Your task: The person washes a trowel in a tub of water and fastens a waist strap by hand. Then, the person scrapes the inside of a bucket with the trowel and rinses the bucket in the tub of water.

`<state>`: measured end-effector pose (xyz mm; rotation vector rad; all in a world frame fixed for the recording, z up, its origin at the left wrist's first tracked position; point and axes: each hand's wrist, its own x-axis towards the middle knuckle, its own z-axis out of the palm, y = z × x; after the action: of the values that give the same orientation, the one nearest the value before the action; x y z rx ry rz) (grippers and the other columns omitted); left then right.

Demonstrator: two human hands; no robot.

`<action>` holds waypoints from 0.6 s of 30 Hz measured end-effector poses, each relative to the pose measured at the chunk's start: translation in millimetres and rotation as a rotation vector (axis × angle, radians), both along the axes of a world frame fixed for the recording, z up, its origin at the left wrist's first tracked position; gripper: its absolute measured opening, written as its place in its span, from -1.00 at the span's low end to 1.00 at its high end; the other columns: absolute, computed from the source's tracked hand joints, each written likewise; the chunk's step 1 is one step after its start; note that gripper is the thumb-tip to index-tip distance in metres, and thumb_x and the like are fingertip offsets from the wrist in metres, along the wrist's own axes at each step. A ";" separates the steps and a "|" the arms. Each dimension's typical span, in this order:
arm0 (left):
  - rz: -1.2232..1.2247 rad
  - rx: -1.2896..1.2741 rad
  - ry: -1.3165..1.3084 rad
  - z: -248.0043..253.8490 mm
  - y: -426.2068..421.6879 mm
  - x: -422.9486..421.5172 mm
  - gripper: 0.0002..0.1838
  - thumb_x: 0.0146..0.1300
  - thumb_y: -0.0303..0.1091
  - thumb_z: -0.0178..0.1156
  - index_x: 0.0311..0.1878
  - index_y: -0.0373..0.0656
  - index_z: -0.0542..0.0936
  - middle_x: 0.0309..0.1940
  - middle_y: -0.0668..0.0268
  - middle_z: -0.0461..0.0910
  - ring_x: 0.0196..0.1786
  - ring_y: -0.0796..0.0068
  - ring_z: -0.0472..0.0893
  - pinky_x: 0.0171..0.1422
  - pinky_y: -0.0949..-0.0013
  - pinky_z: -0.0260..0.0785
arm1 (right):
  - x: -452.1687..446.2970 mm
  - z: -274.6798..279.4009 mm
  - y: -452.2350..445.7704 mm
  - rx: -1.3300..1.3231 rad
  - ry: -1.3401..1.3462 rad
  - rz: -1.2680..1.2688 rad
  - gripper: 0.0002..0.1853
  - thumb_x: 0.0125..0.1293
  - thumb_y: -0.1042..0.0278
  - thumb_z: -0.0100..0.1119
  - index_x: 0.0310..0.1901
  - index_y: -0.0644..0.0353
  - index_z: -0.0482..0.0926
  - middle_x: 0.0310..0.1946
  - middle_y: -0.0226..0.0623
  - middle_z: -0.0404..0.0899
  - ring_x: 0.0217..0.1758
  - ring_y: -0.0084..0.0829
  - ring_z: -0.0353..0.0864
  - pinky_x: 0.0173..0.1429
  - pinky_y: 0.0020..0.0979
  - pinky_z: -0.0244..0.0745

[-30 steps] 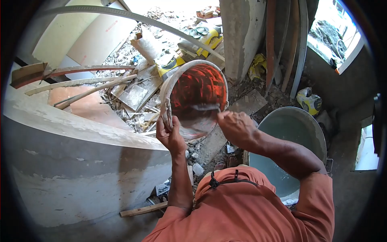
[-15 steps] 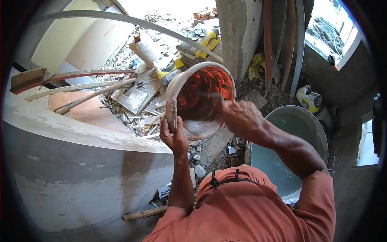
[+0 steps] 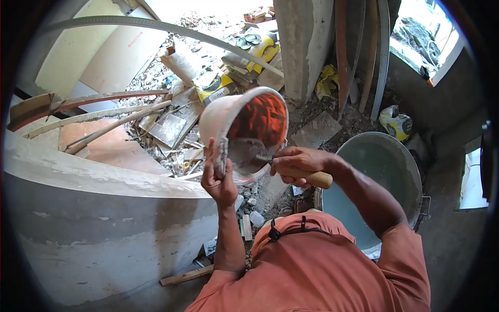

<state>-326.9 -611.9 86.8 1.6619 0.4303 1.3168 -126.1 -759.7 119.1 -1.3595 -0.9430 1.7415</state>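
A plaster-smeared bucket (image 3: 213,115), orange-red inside, is held up tilted with its mouth towards me and to the right. My left hand (image 3: 220,182) grips it low on the left, where the rim is caked with grey material. Wet grey mix lies along the lower inside of the bucket. In my right hand (image 3: 300,164) is a trowel, its wooden handle (image 3: 317,179) pointing right. The trowel's metal end reaches into the bucket's mouth and is partly hidden by blur and mix. Below my right forearm stands a large round tub (image 3: 403,156) of cloudy water.
A low curved wall (image 3: 119,229) runs along the left, with bent strips and a pole (image 3: 122,124) above it. Rubble, boards and yellow-grey bags (image 3: 214,86) cover the ground ahead. A concrete column (image 3: 301,49) and leaning strips stand at the back.
The bucket has shifted slightly left and down and tilted more. My right hand has moved down to its lower rim, turning so the trowel's wooden handle shows.
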 end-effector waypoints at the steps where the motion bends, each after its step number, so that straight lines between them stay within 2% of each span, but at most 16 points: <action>1: 0.096 -0.017 -0.003 1.7 0.0 1.4 -0.56 0.31 -0.62 0.15 0.27 -0.35 0.47 0.37 0.01 0.40 0.40 0.33 0.40 0.49 0.29 0.15 | -1.6 -10.1 -5.6 -0.019 0.325 -0.017 -0.57 0.54 0.01 -0.08 0.00 0.28 0.52 -0.56 -0.37 0.45 -0.62 -0.57 0.49 -0.60 -0.46 0.43; 2: 0.169 -0.112 0.040 1.2 3.0 -1.7 -0.57 0.34 -0.60 0.14 0.28 -0.37 0.46 0.37 0.02 0.41 0.33 0.41 0.45 0.40 0.38 0.24 | -4.5 -16.4 -11.7 -0.040 0.650 -0.031 -0.61 0.53 0.04 -0.05 0.02 0.26 0.51 -0.58 -0.37 0.43 -0.65 -0.57 0.45 -0.60 -0.45 0.40; 4: 0.239 -0.191 -0.082 18.1 3.1 4.4 -0.72 0.34 -0.55 0.18 0.10 -0.36 0.52 -0.10 0.31 0.59 -0.04 0.57 0.50 0.18 0.45 0.30 | -11.4 10.3 -33.7 -0.001 0.578 -0.074 -0.60 0.49 0.06 0.02 0.07 0.26 0.49 -0.59 -0.38 0.43 -0.68 -0.58 0.43 -0.59 -0.48 0.39; 6: 0.257 -0.194 -0.040 13.1 10.4 -1.3 -0.72 0.35 -0.56 0.16 0.10 -0.36 0.51 -0.07 0.29 0.59 0.00 0.55 0.52 0.22 0.44 0.28 | -6.3 36.6 -55.6 0.177 0.099 -0.295 -0.56 0.46 -0.01 0.09 0.04 0.26 0.47 -0.54 -0.40 0.44 -0.59 -0.57 0.50 -0.56 -0.45 0.42; 8: 0.252 -0.154 -0.093 10.9 12.3 4.9 -0.67 0.36 -0.58 0.13 0.18 -0.37 0.48 0.10 0.23 0.57 0.12 0.51 0.51 0.28 0.41 0.27 | 6.6 39.5 -71.3 0.385 -0.593 -0.390 -0.59 0.39 0.07 0.18 0.03 0.26 0.44 -0.54 -0.31 0.45 -0.57 -0.36 0.54 -0.46 -0.32 0.45; 9: 0.267 -0.079 -0.048 15.7 10.2 7.8 -0.59 0.37 -0.62 0.09 0.28 -0.38 0.43 0.32 0.15 0.46 0.26 0.47 0.46 0.36 0.38 0.23 | 22.4 14.5 -76.6 0.459 -0.886 -0.476 -0.62 0.37 0.15 0.20 0.03 0.25 0.42 -0.51 -0.21 0.48 -0.53 -0.21 0.57 -0.42 -0.23 0.46; 10: 0.276 -0.083 -0.050 13.4 12.7 9.5 -0.59 0.37 -0.62 0.09 0.28 -0.38 0.43 0.32 0.15 0.46 0.26 0.47 0.46 0.36 0.38 0.23 | 41.5 -21.6 -79.8 0.530 -1.182 -0.560 -0.65 0.34 0.22 0.21 0.02 0.25 0.41 -0.48 -0.12 0.52 -0.48 -0.07 0.59 -0.38 -0.15 0.47; 12: 0.260 -0.052 0.007 5.7 15.1 10.1 -0.54 0.37 -0.64 0.05 0.34 -0.40 0.38 0.45 0.12 0.32 0.34 0.46 0.42 0.40 0.37 0.20 | 75.6 -65.2 -83.5 0.267 -1.587 -0.482 -0.68 0.31 0.29 0.21 -0.02 0.24 0.37 -0.40 0.05 0.56 -0.35 0.11 0.60 -0.32 -0.02 0.47; 13: 0.252 -0.087 -0.011 7.8 13.9 14.0 -0.55 0.37 -0.66 0.03 0.32 -0.43 0.39 0.45 0.12 0.32 0.37 0.43 0.41 0.44 0.37 0.16 | 83.8 -71.3 -84.4 0.068 -1.483 -0.443 -0.70 0.34 0.30 0.17 -0.01 0.25 0.36 -0.36 0.09 0.57 -0.27 0.14 0.62 -0.26 0.05 0.47; 14: 0.258 -0.087 -0.019 5.9 14.1 12.4 -0.55 0.37 -0.66 0.03 0.32 -0.43 0.39 0.45 0.12 0.32 0.37 0.43 0.41 0.44 0.37 0.16 | 79.4 -80.8 -87.7 0.075 -1.489 -0.438 -0.70 0.34 0.30 0.17 -0.01 0.25 0.36 -0.36 0.09 0.57 -0.27 0.14 0.62 -0.26 0.05 0.47; 16: 0.274 0.042 0.114 2.4 17.6 13.9 -0.55 0.35 -0.65 0.03 0.31 -0.41 0.42 0.41 0.04 0.36 0.50 0.26 0.29 0.52 0.28 0.07 | 60.6 -82.5 -91.5 0.305 -1.449 -0.555 -0.71 0.36 0.29 0.13 -0.02 0.24 0.35 -0.35 0.07 0.57 -0.26 0.16 0.60 -0.26 0.06 0.45; 18: 0.267 0.027 0.137 2.0 13.0 17.8 -0.58 0.33 -0.64 0.04 0.26 -0.35 0.49 0.36 0.07 0.44 0.51 0.23 0.28 0.62 0.15 -0.20 | 42.7 -62.0 -82.1 0.332 -1.330 -0.470 -0.74 0.36 0.30 0.14 -0.04 0.20 0.35 -0.34 0.06 0.54 -0.28 0.19 0.57 -0.27 0.07 0.42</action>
<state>-309.1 -598.9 88.8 1.7688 0.7399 1.4097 -83.4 -841.8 57.1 -2.2335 -1.2994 0.1404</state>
